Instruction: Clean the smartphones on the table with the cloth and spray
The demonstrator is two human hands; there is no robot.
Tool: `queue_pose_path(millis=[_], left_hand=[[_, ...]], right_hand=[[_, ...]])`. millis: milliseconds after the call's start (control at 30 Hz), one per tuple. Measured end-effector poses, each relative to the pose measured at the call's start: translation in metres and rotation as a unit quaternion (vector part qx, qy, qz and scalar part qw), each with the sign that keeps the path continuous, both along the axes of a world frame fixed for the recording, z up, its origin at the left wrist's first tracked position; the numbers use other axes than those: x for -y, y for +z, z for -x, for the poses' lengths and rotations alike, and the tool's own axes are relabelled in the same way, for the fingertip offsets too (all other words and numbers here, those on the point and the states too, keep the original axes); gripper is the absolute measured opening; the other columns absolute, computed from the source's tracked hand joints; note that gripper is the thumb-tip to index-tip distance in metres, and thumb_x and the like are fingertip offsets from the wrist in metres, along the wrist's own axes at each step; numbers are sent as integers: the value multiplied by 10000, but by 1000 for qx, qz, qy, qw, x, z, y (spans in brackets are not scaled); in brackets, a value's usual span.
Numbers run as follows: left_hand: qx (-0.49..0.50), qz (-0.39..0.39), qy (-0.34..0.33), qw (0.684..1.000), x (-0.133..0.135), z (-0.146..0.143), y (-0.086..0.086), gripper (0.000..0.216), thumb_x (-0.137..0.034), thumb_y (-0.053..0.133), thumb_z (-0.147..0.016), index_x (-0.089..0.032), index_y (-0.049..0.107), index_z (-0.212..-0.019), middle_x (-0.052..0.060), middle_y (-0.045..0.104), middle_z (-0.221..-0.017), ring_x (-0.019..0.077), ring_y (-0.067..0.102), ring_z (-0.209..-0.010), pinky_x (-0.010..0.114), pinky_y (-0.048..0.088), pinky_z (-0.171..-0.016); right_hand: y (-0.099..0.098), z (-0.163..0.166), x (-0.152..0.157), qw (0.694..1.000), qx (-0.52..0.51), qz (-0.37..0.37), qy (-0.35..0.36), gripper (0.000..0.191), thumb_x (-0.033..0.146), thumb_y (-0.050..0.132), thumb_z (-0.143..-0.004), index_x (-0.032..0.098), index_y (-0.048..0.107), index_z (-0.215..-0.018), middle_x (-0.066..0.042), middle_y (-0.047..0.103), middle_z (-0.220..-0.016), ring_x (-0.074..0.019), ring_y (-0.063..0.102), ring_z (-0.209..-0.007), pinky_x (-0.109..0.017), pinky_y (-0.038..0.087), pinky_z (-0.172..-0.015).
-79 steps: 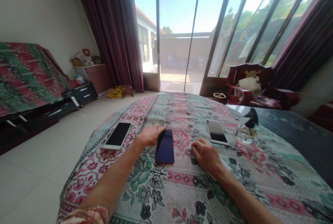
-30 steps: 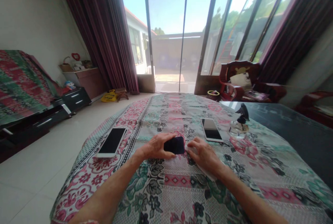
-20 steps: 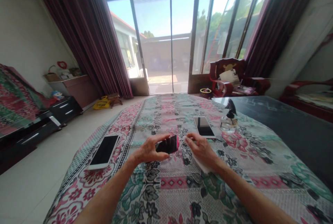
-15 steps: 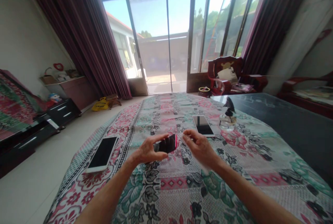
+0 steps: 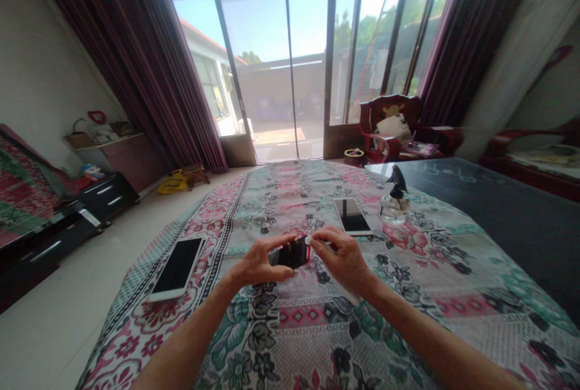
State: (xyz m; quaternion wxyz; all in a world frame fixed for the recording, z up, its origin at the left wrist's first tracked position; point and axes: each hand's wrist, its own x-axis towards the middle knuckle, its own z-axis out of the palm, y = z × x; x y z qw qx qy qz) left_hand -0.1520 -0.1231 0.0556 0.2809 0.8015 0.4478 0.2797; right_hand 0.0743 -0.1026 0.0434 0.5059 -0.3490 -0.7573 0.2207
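Observation:
My left hand (image 5: 259,262) grips a dark phone with a red edge (image 5: 293,252) and holds it tilted above the floral tablecloth (image 5: 317,329). My right hand (image 5: 343,259) is closed on a small white cloth (image 5: 309,239), pinched at the phone's upper right corner. Part of the cloth hangs under my right wrist. A white-framed phone (image 5: 176,268) lies flat to the left. Another white-framed phone (image 5: 352,216) lies flat to the right, beyond my right hand.
A small glass ornament with a dark bird figure (image 5: 395,199) stands beside the right phone. A dark glass table (image 5: 498,209) adjoins on the right. Red wooden chairs (image 5: 394,127) and sliding glass doors (image 5: 290,64) are behind. A low cabinet (image 5: 97,197) stands left.
My left hand lifted the dark phone off the tablecloth and tilted it. My right hand rose with the white cloth and came up against the phone's corner. The view swung left and upward.

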Motion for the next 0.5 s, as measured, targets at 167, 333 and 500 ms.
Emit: queue_pose_path(millis=[167, 333, 500], left_hand=[[23, 14, 2, 1000, 0, 0, -1, 702, -291, 719, -652, -178, 532, -1318, 91, 603, -1295, 276, 563, -1181, 449, 403, -1052], [16, 16, 1, 1000, 0, 0, -1, 703, -280, 726, -642, -169, 538, -1310, 98, 598, -1301, 282, 551, -1195, 457, 393, -1059], [20, 12, 8, 1000, 0, 1, 0, 699, -272, 720, -650, -167, 533, -1314, 97, 613, -1280, 277, 567, -1174, 451, 402, -1056]], right_hand=[[0, 0, 0, 1000, -12, 19, 8, 133, 261, 577, -846, 193, 678, -793, -45, 658, -789, -165, 601, -750, -292, 476, -699], [0, 1, 2, 1000, -20, 20, -4, 152, 262, 570, -847, 188, 681, -775, -50, 662, -783, -164, 599, -748, -293, 474, -702], [1, 4, 6, 999, -30, 13, 18, 149, 252, 565, -846, 194, 685, -779, -45, 663, -791, -154, 600, -742, -289, 482, -699]])
